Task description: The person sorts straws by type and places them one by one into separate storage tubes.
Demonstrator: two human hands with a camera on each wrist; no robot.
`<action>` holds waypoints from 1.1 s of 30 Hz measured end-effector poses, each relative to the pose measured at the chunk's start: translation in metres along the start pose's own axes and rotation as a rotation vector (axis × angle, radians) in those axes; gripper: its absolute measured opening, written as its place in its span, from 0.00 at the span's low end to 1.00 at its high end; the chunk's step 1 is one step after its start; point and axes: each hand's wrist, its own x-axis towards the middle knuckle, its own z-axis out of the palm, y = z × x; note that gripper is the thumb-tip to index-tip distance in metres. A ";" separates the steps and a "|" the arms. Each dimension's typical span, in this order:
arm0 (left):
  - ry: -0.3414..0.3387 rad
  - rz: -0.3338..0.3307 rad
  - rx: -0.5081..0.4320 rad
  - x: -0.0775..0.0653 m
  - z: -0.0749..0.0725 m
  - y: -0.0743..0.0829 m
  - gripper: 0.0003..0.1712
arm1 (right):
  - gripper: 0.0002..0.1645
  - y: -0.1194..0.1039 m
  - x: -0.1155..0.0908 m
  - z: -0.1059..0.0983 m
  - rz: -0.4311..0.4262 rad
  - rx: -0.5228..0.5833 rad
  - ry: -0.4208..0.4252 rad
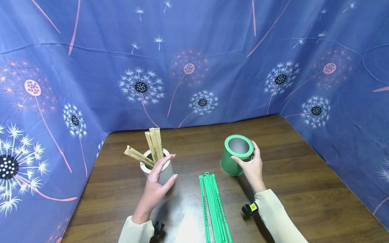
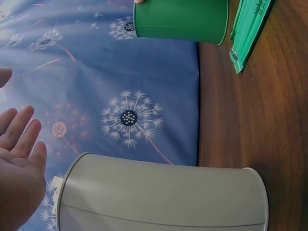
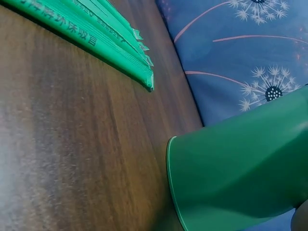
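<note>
My right hand (image 1: 253, 167) grips a green metal bucket (image 1: 229, 162) at its right side, thumb across the front and fingers round the back. The bucket's open mouth faces up and its inside is bare grey; in the right wrist view its green wall (image 3: 240, 163) fills the lower right. At the left, a pale grey bucket (image 1: 165, 173) holds several tan paper-wrapped sticks (image 1: 155, 145), some leaning left. My left hand (image 1: 156, 184) is beside this bucket with fingers extended and thumb apart, holding nothing. Whether it touches the wall, I cannot tell.
Several long green wrapped straws (image 1: 214, 206) lie in a bundle on the brown wooden table (image 1: 188, 145), between the two buckets. A blue dandelion-print cloth (image 1: 212, 40) hangs along the back and both sides.
</note>
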 end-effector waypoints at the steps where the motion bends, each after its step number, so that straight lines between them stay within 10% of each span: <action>1: -0.004 -0.004 -0.001 0.000 0.001 -0.001 0.36 | 0.62 0.000 -0.001 -0.001 0.001 -0.001 -0.001; 15: -0.081 -0.028 0.024 0.000 0.015 -0.004 0.32 | 0.63 -0.002 -0.022 -0.011 0.017 -0.003 -0.029; 33: -0.198 -0.483 0.059 -0.010 0.056 -0.014 0.15 | 0.64 -0.002 -0.040 -0.019 0.008 -0.003 -0.052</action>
